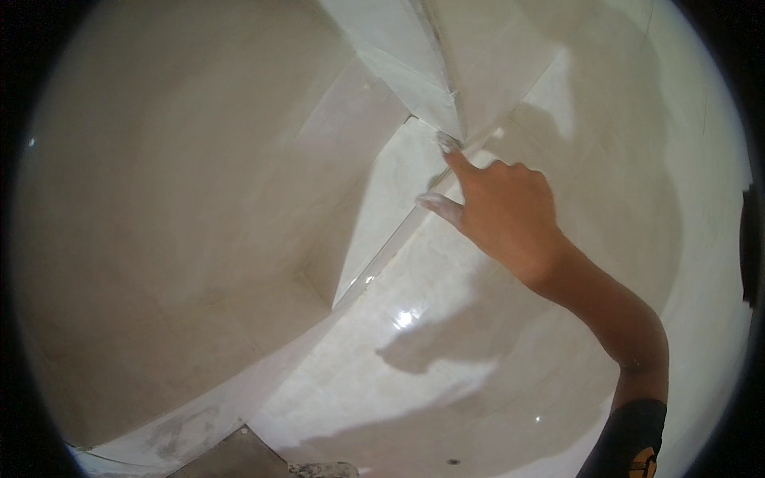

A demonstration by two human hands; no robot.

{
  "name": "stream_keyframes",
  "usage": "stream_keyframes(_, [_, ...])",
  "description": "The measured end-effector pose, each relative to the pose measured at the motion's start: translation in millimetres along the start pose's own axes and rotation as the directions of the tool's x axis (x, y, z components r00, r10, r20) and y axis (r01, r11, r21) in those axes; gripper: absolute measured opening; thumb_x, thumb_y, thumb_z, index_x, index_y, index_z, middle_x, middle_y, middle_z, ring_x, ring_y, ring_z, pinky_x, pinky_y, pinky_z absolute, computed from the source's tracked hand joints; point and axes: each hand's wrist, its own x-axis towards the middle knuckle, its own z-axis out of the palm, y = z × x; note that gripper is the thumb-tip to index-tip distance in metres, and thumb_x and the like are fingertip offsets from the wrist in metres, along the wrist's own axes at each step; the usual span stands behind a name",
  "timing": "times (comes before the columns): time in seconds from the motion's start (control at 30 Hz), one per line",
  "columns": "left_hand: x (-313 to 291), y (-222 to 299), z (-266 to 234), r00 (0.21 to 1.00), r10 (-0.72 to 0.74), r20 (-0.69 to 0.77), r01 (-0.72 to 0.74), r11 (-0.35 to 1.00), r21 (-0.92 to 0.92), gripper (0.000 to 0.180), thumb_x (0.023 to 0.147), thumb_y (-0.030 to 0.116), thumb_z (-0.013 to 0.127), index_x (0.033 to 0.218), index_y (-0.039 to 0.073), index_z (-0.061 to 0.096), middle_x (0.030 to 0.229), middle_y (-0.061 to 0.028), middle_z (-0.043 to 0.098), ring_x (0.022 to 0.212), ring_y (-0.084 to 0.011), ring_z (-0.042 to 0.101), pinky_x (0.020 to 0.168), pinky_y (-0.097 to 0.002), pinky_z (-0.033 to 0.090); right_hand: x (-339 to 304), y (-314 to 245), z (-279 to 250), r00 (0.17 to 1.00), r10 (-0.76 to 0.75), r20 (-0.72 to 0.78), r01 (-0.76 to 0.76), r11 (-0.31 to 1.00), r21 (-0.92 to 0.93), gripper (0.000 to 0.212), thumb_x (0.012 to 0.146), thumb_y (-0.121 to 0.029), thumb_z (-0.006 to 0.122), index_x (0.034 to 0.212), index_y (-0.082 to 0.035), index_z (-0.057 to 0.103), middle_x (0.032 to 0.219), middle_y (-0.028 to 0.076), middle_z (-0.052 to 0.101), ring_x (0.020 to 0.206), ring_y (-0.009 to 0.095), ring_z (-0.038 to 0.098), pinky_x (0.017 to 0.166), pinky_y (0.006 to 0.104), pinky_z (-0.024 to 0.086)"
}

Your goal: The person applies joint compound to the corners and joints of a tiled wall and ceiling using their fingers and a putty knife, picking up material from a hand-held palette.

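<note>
My right hand (510, 211) reaches in from the right, its index finger stretched out and the other fingers curled under. The index fingertip rests at the corner where a narrow tiled ledge (390, 179) meets an upright tile edge. My thumb is spread away from the index finger and lies by the ledge's front edge strip (398, 235). White paste or powder coats both the thumb and index fingertip. Nothing shows between them; the curled fingers are partly hidden. My left hand is out of view.
Glossy cream tiled wall (446, 303) lies below the ledge, with my arm's shadow across it. Left of the ledge is a recess with a large tiled face (191, 175). A tiled upright (402, 56) rises above. A dark-edged grey corner (235, 456) shows at the bottom.
</note>
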Motion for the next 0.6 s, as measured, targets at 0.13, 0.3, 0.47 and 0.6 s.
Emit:
stream_keyframes(0.13, [6.5,-10.5,-16.1,0.999,-0.054,0.001,0.054,0.998,-0.035,0.045,0.096,0.030,0.034,0.127,-0.001,0.044,0.119,-0.0193,0.057,0.105,-0.0311,0.060,0.089,-0.0424,0.052,-23.2,-2.1,-17.8,0.992,0.086,0.095,-0.082,0.995,-0.052,0.055,0.085,-0.050,0.055,0.119,-0.007,0.056,0.067,0.013,0.064,0.067,0.028,0.065,0.059,0.0373,0.051])
stream_keyframes(0.3, [15.9,-18.2,-26.8,0.997,-0.075,0.016,0.076,0.997,-0.028,0.046,0.096,0.031,0.035,0.127,-0.001,0.044,0.119,-0.0191,0.057,0.105,-0.0312,0.059,0.090,-0.0434,0.051,-8.7,-7.1,11.2,0.998,-0.051,-0.045,0.053,0.997,0.057,0.057,0.086,-0.052,0.053,0.121,-0.008,0.054,0.066,0.013,0.063,0.065,0.028,0.065,0.058,0.0382,0.051])
stream_keyframes(0.47, [15.9,-14.4,-23.7,0.999,-0.041,0.009,0.041,0.999,-0.023,0.046,0.096,0.033,0.036,0.127,-0.001,0.043,0.119,-0.0190,0.057,0.106,-0.0314,0.059,0.090,-0.0444,0.051,-8.2,7.3,32.5,0.987,0.060,-0.152,-0.057,0.998,0.026,0.066,0.080,-0.057,0.058,0.129,-0.013,0.050,0.054,0.011,0.056,0.051,0.030,0.060,0.055,0.0380,0.050])
stream_keyframes(0.6, [11.4,-10.9,-25.9,0.997,-0.054,-0.049,0.054,0.999,0.001,0.047,0.096,0.034,0.036,0.127,0.000,0.043,0.119,-0.0188,0.057,0.106,-0.0315,0.059,0.091,-0.0452,0.050,-20.0,-5.8,19.6,0.979,0.089,0.182,-0.097,0.995,0.036,0.060,0.082,-0.051,0.059,0.121,-0.006,0.054,0.066,0.014,0.063,0.064,0.029,0.065,0.054,0.0388,0.051])
